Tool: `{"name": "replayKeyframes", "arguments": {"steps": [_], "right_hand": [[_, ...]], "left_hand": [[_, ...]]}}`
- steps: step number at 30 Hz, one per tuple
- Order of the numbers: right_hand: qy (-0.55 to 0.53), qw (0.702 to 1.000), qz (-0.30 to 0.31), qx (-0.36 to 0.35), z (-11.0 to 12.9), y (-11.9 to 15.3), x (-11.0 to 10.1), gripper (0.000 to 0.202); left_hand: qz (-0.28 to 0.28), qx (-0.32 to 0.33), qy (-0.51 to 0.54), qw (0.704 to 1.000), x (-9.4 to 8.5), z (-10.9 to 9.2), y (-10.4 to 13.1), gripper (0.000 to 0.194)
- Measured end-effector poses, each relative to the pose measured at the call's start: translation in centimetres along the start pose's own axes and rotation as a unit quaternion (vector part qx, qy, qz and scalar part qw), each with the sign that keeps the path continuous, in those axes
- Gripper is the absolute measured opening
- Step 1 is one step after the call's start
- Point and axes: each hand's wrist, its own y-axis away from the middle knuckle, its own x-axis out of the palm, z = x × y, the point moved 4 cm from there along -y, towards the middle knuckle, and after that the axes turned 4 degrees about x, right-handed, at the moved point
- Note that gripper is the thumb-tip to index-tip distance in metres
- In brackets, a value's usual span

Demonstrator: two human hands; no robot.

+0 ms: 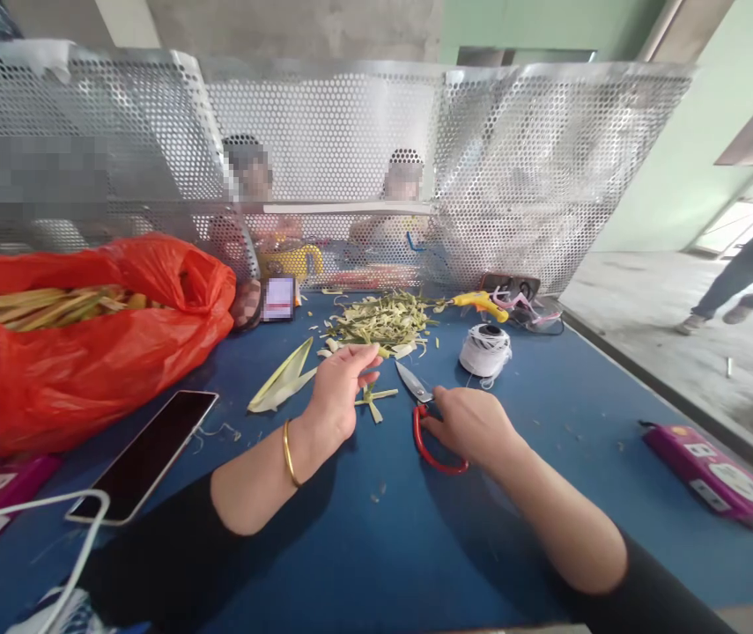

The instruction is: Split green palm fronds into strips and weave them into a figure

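My left hand [337, 387], wearing a gold bangle, is closed in a pinch at the middle of the blue table. Just under its fingertips shows a small cross-shaped piece of pale green husk strips [372, 403], partly hidden by the fingers. My right hand [475, 421] grips red-handled scissors [440, 458]. Their blades [413, 382] look closed and point up and left, towards the husk piece. Left of my left hand lies a folded pale husk leaf [282, 379]. A heap of green husk trimmings [382, 321] is spread beyond both hands.
A red plastic bag [197, 291] of husks stands left, near a phone [151, 453]. On the right are a white thread spool [484, 354], a yellow tool [480, 304], glasses [535, 313] and a purple packet [712, 467]. Behind a perforated screen [323, 114] people sit; someone walks at far right.
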Motion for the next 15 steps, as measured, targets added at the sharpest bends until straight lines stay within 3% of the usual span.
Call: {"name": "replayKeyframes", "arguments": {"steps": [2,4,5,7,9,10,12,15], "right_hand": [[-0.061,0.997,-0.043,-0.007,-0.1,0.2,-0.5,0.026],[-0.234,0.966,-0.107,-0.022,-0.2,0.2,-1.0,0.025],[-0.351,0.928,-0.122,-0.035,-0.1,0.2,-1.1,0.025],[-0.563,0.819,-0.095,-0.056,0.4,0.3,-0.7,0.03],[-0.684,0.726,-0.044,-0.049,1.4,0.4,-0.2,0.038],[-0.714,0.698,-0.03,-0.039,1.8,0.5,0.0,0.041],[-0.741,0.671,-0.024,-0.019,2.3,0.8,0.1,0.042],[-0.75,0.661,-0.028,-0.009,2.6,1.1,0.0,0.039]], "left_hand": [[0.012,0.005,-0.017,1.0,0.1,0.3,0.8,0.022],[0.025,0.009,-0.035,0.999,0.1,0.7,1.8,0.021],[0.031,0.011,-0.044,0.999,0.1,0.8,2.3,0.02],[0.038,0.015,-0.061,0.997,0.0,1.2,3.2,0.02],[0.036,0.018,-0.077,0.996,-0.2,1.5,4.0,0.02],[0.034,0.02,-0.082,0.996,-0.3,1.6,4.2,0.02],[0.03,0.026,-0.09,0.995,-0.5,1.8,4.5,0.018],[0.021,0.04,-0.092,0.995,-0.7,1.9,4.5,0.016]]}}
